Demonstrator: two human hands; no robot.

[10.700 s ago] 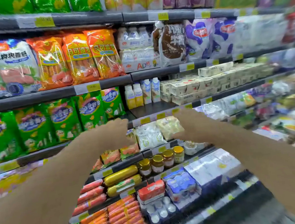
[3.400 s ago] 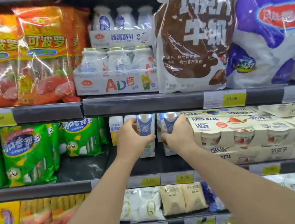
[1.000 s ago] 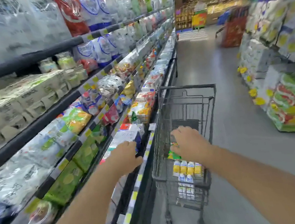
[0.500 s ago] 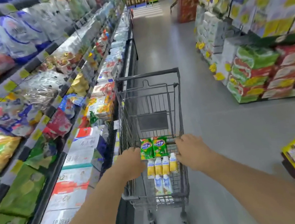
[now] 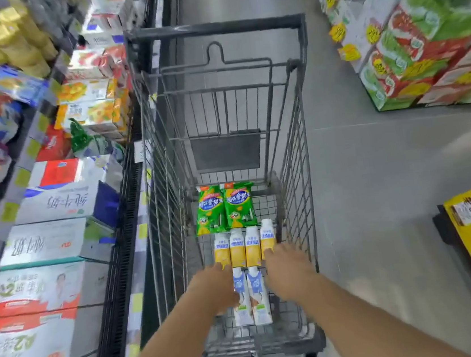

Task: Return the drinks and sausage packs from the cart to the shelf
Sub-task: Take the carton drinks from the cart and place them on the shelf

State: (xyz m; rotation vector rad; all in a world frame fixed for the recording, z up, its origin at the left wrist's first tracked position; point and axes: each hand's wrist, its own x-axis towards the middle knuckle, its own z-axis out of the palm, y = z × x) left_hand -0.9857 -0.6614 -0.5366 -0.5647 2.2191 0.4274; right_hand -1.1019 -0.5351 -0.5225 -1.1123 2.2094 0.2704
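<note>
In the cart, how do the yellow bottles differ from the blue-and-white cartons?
There are four yellow bottles with rounded white tops, but only two blue-and-white cartons with angled tops. The bottles lie farther from the person, next to the green sausage packs. Both lie flat, side by side.

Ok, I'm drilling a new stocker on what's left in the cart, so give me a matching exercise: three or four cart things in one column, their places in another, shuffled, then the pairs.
Things:
1. green sausage packs
2. yellow drink bottles
3. blue-and-white drink cartons
4. dark panel

Places:
A. nearest the person, between the two hands
B. upright on the cart's far wire wall
C. middle row of four
D. farthest row of goods on the cart floor

Pairs: 1-D, 2-C, 3-A, 4-B
</note>
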